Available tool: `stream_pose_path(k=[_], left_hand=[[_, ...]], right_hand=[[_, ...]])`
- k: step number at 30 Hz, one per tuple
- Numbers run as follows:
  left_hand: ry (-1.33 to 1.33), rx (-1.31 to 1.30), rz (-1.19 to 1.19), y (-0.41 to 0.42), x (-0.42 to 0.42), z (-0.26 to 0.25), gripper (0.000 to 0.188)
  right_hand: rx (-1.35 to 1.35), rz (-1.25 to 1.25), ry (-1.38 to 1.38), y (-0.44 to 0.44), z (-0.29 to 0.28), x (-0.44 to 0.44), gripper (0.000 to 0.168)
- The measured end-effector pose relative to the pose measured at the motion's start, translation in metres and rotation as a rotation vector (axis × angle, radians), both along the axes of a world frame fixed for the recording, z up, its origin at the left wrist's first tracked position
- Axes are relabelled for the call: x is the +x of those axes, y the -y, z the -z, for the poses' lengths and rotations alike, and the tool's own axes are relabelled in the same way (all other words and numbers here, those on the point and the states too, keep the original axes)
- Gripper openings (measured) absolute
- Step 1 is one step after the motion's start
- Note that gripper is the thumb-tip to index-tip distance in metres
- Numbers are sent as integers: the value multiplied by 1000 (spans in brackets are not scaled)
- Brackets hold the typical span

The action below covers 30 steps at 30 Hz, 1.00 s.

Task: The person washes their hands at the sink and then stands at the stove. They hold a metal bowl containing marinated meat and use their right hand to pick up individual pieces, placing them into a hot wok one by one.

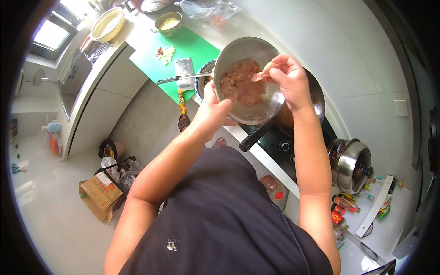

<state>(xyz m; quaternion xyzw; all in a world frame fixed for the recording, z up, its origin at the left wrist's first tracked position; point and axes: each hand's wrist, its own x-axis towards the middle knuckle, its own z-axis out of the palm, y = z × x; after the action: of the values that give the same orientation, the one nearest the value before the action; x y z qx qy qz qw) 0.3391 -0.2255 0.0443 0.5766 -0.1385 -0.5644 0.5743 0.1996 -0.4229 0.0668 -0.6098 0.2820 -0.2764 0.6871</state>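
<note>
My left hand [215, 108] grips the rim of a metal bowl [252, 44], which is tilted towards me. Inside it lie slices of raw meat [245, 82]. Between the thumb and fingers of my right hand [290, 80], over the bowl's right side, is a strip of raw meat [264, 72]. Partly hidden behind the bowl and my right hand, a dark wok [316, 96] sits on the black cooktop [271, 146], its black handle [256, 137] pointing towards me. A metal utensil with a black handle [168, 79] reaches out from behind the bowl's left side.
A cleaver [185, 70] and chopped pieces [166, 55] lie on a green cutting board [202, 44]. A small metal pot [168, 24] stands at its far end. A blue-patterned bowl [199, 86] is mostly covered. Right of the cooktop are a lidded steel pot [350, 166] and several bottles [340, 206].
</note>
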Motion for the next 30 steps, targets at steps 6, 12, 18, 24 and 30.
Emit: stream_pose_path(k=[6, 12, 18, 24, 30], left_hand=[[3, 5, -37, -4, 3, 0, 84], [41, 21, -90, -16, 17, 13, 84], [93, 54, -184, -25, 19, 11, 70], [102, 33, -182, -25, 22, 9, 71], [68, 45, -165, -26, 23, 7, 71]], right_hand=[[58, 176, 25, 38, -10, -44, 19], [-130, 446, -159, 103, 29, -95, 18], [-261, 357, -511, 140, 138, -91, 20], [-378, 360, -956, 171, 196, -105, 23], [-578, 506, -1432, 176, 166, -149, 23]])
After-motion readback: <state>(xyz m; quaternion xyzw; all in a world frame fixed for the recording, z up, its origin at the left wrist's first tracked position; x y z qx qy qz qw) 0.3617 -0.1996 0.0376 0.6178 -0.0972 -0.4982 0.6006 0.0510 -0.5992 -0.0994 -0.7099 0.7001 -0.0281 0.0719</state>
